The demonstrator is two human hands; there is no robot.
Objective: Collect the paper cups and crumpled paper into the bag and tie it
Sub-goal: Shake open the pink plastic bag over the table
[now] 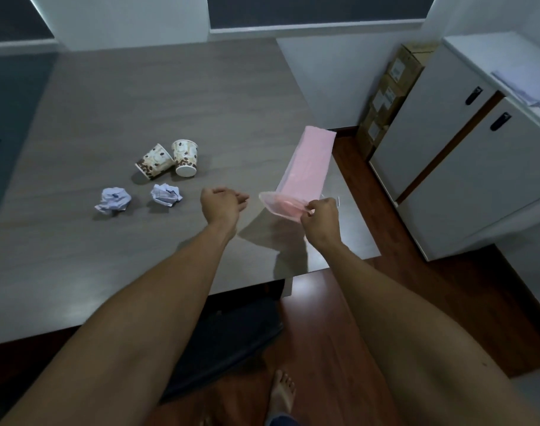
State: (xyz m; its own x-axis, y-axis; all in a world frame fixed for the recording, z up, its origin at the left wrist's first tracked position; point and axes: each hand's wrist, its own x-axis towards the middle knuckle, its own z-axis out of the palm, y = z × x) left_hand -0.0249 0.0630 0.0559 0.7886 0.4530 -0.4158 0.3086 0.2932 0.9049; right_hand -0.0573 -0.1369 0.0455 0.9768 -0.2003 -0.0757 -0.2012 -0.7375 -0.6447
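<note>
A flat pink plastic bag (307, 167) hangs in the air over the table's right side, pinched at its near end by my right hand (319, 218). My left hand (221, 204) hovers just left of the bag's mouth, fingers loosely apart and holding nothing. Two paper cups with a coffee-bean print sit in the middle of the grey table (170, 96): one lies on its side (154, 161), the other stands upside down (185, 157) right beside it. In front of them lie two crumpled paper balls, one at the left (112, 200) and one at the right (166, 194).
The table's right edge runs close to the bag, with wooden floor (370, 186) beyond it. White cabinets (465, 167) and stacked cardboard boxes (391, 93) stand at the right. A dark chair (231, 339) and my bare foot (282, 392) are below the table's near edge.
</note>
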